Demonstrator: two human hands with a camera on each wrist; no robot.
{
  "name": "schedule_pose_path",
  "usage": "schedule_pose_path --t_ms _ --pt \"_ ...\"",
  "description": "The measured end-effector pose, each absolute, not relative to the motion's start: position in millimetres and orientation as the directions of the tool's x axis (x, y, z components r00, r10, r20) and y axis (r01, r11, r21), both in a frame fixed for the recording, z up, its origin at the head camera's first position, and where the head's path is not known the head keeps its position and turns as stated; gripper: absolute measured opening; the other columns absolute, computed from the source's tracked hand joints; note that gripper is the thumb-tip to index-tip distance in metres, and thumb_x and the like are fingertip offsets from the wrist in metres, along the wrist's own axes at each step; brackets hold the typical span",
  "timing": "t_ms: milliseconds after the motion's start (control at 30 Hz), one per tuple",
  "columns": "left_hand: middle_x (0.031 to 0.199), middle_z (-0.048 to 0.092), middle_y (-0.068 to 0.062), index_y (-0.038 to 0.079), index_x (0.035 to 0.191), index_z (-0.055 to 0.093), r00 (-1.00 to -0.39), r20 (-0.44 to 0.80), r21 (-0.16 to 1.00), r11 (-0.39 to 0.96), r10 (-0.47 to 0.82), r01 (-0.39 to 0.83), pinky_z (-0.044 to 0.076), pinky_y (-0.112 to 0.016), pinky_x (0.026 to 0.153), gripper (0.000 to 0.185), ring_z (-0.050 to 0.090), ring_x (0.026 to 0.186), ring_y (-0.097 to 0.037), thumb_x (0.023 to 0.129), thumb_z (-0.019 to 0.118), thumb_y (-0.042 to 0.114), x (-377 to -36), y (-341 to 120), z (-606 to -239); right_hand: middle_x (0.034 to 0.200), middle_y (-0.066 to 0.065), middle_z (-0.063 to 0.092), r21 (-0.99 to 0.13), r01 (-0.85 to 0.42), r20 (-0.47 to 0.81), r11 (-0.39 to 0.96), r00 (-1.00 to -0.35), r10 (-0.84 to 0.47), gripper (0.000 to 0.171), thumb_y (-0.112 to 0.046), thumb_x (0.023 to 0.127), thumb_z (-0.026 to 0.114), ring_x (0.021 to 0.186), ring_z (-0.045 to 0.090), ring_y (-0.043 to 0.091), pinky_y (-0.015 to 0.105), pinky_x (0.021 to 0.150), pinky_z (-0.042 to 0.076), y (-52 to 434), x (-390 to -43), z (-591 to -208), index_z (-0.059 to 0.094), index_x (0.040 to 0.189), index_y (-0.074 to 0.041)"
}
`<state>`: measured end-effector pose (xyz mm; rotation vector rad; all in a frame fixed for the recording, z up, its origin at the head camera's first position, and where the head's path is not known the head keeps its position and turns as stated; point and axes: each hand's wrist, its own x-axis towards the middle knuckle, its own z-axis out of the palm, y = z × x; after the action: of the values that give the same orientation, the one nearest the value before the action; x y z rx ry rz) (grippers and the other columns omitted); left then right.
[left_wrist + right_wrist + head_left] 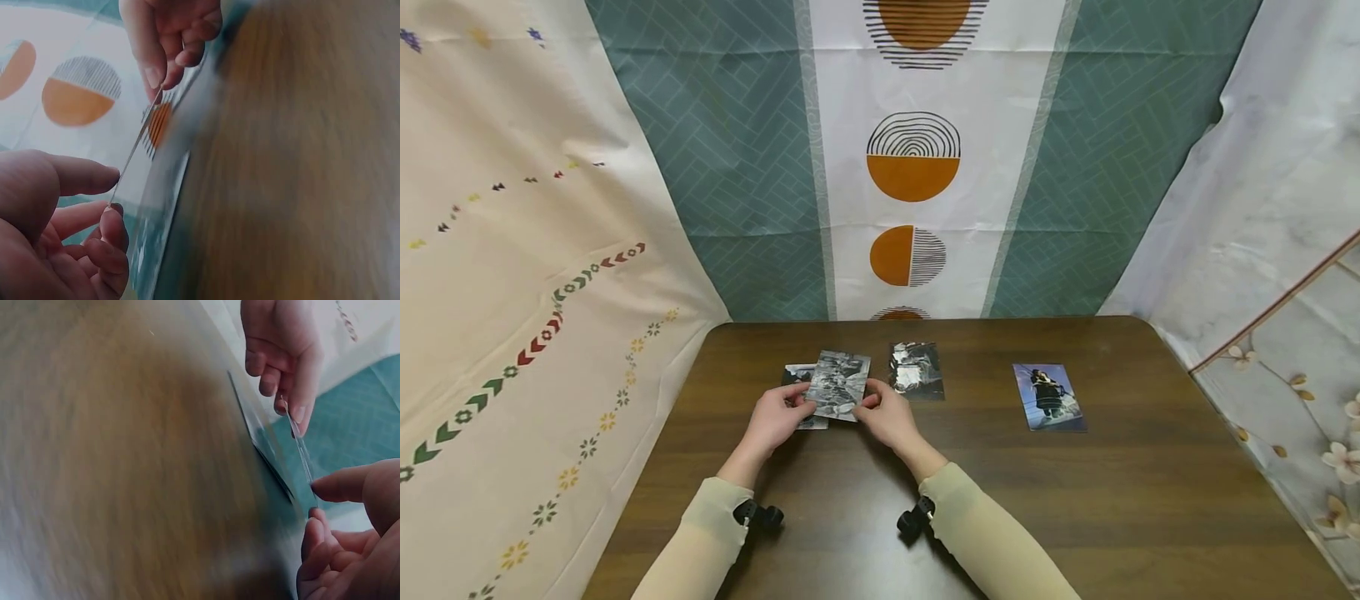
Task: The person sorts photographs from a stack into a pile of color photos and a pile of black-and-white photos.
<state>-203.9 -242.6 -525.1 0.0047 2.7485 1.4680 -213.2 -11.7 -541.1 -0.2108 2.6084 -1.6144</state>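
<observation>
Both hands pinch a black-and-white photo print (840, 383) by its opposite side edges, between thumb and fingers. My left hand (781, 417) has the left edge, and my right hand (883, 412) the right. In the left wrist view the held print (134, 147) shows edge-on as a thin line, raised above the table. The right wrist view also catches the print (302, 453) nearly edge-on. Behind and below it, a second photo (797, 374) lies on the table, partly hidden by the print and the left hand. A glossy dark photo (927, 372) lies just right of them.
A colour photo (1048, 397) of a dark-clothed figure against a purple-blue background lies farther right on the brown wooden table (1000, 517). Patterned cloths hang behind the table and along both sides. Each wrist carries a black camera (766, 517) on a strap.
</observation>
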Motion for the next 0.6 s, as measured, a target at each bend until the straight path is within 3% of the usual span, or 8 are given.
schedule_pose_path --t_ms 600 --pt "0.093 0.062 -0.007 -0.004 0.138 0.069 -0.999 -0.037 0.76 0.648 -0.03 -0.048 0.041 -0.037 0.074 0.044 0.054 0.082 -0.023 0.099 0.074 0.015 -182 -299 -533 0.091 -0.008 0.072 -0.855 -0.126 0.006 0.504 -0.972 -0.233 0.07 -0.015 0.088 0.079 0.08 0.065 0.007 0.036 0.087 0.054 -67 -201 -541 0.055 0.153 -0.002"
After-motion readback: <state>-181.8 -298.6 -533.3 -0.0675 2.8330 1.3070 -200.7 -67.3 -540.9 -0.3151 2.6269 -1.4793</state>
